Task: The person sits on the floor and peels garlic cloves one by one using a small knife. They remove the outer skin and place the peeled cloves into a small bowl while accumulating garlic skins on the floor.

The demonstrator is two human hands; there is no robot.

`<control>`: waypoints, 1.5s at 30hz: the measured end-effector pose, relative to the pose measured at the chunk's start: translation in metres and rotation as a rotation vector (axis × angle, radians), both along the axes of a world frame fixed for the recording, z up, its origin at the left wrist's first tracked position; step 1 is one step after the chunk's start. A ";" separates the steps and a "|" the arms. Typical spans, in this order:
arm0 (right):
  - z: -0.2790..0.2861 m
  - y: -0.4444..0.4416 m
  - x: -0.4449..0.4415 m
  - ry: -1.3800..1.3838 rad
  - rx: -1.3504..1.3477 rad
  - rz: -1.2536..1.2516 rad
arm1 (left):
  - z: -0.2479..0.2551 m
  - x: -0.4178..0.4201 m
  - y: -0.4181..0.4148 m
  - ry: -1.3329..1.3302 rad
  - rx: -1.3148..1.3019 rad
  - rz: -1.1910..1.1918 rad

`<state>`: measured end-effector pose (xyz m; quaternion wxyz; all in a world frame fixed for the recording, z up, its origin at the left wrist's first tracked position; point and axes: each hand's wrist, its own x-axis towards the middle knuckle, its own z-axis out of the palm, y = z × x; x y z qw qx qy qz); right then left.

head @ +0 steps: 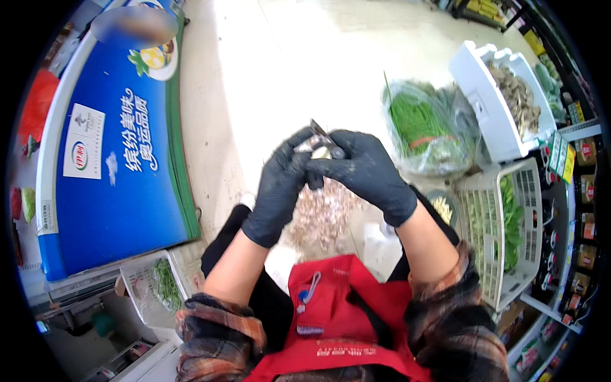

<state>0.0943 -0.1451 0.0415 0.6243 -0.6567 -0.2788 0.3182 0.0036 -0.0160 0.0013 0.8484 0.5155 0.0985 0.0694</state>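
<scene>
Both my hands wear dark gloves and are raised close together in front of me. Between the fingers of my left hand [281,186] is a pale piece of garlic [321,153], partly covered by the fingers. My right hand [372,167] grips a small knife [325,137], its dark blade pointing up and to the left beside the garlic. My right thumb reaches across towards the left fingers. Below the hands, a heap of papery garlic skins [322,219] is spread on the floor. A bowl of peeled cloves [441,207] stands by my right knee.
To the right are a plastic bag of long green vegetables [420,124], a white foam box [470,95] of mushrooms and a plastic crate [484,238] of leafy greens. A blue freezer cabinet [124,200] stands left, with a white bin [143,296] of greens near it.
</scene>
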 end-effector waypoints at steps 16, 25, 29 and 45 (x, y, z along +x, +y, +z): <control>-0.396 -0.437 0.082 -0.221 -0.819 -0.580 | -0.266 -0.004 0.031 0.263 1.284 -0.449; -0.406 -0.443 0.070 0.442 -1.200 -0.987 | -0.361 -0.055 0.080 0.959 1.183 -0.254; -0.389 -0.368 0.073 0.239 -1.234 -0.779 | -0.373 -0.025 0.105 0.863 1.346 -0.005; -0.363 -0.256 0.088 -0.126 -0.975 -0.506 | -0.420 0.143 0.117 0.505 1.542 0.027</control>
